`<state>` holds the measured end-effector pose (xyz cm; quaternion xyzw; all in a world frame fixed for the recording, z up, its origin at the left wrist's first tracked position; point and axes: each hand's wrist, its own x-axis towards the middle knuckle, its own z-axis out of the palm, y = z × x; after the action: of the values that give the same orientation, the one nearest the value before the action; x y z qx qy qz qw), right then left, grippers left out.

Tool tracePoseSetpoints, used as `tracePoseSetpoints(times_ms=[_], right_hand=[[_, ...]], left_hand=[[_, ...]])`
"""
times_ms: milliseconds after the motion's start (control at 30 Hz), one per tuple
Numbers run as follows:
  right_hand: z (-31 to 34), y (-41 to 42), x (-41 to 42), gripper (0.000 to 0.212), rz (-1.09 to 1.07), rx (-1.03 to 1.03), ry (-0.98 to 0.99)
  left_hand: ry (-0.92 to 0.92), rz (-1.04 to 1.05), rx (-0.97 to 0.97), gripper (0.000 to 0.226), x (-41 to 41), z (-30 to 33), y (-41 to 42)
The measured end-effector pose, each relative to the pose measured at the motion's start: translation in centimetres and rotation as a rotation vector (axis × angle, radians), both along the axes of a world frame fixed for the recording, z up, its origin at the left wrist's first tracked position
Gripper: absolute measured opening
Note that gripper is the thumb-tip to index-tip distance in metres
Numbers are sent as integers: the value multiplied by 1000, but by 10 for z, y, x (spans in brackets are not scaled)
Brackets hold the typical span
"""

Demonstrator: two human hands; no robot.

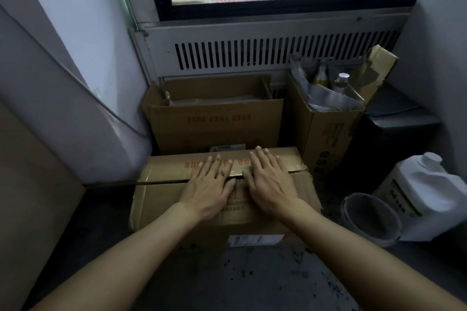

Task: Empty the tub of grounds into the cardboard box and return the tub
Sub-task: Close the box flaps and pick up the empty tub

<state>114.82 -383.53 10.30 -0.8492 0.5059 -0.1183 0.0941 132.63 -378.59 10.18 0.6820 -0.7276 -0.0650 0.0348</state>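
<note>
A person's left hand (209, 184) and right hand (267, 179) lie flat and empty on the box (156, 199), flaps shut; the tub (371, 219), seemingly emptied, waits just right, next needing pickup and return.

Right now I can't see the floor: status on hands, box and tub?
Left hand and right hand flat, empty, on closed cardboard box flaps. Tub on floor at right, beside white jug. Nothing blocking.
</note>
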Motion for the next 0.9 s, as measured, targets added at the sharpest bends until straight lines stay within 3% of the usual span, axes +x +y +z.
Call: tracePoseSetpoints(times_ms=[200, 667, 900], right_hand=[[-20, -1, -13, 70, 25, 112, 149], [-18, 2, -13, 72, 33, 87, 110], [-4, 6, -14, 77, 231, 138, 211]], left_hand=[[-15, 15, 56, 63, 0, -17, -2], [-13, -41, 8, 61, -1, -13, 3], [-26, -197, 92, 83, 1, -5, 13]])
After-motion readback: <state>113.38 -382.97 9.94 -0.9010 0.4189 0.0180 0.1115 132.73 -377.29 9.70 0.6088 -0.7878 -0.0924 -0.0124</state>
